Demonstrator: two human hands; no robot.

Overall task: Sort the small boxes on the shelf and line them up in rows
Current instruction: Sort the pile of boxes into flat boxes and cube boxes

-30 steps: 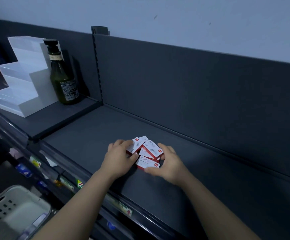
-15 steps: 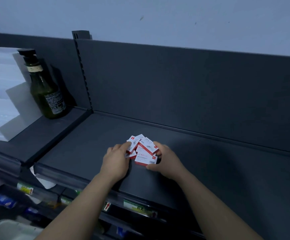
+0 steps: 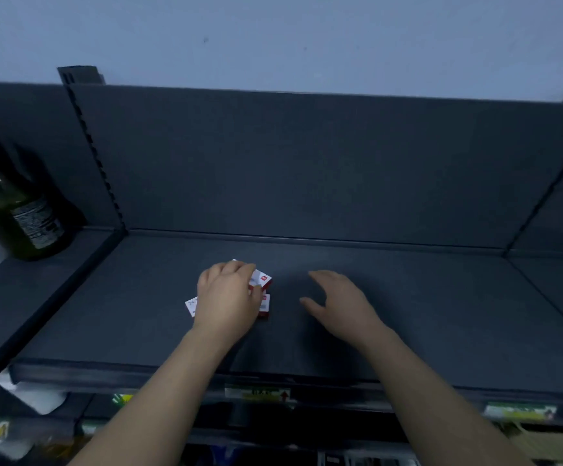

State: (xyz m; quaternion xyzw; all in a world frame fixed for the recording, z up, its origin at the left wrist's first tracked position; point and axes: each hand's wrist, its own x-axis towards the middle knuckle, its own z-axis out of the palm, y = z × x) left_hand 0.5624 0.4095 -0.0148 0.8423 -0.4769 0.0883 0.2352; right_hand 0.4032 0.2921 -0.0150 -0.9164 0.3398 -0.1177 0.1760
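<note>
The small red-and-white cardboard boxes lie in a loose heap on the dark grey metal shelf, left of its middle and about halfway between the front edge and the back panel. The left hand covers most of the heap, fingers curled over the top and thumb pressed against a box at the right side, so it appears to be gripping one. The right hand hovers just to the right, fingers spread and relaxed, holding nothing.

The boxes overlap, so lifting or sliding one may drag its neighbours and scatter them toward the front edge. The covering hand also hides how they are stacked. The dark green glass bottle stands well apart at the left edge and seems safe.

The boxes do not agree in heading. One pokes out leftward, one tilts with its red corner toward the back right, and one seems to run front to back. Their long axes are largely hidden.
</note>
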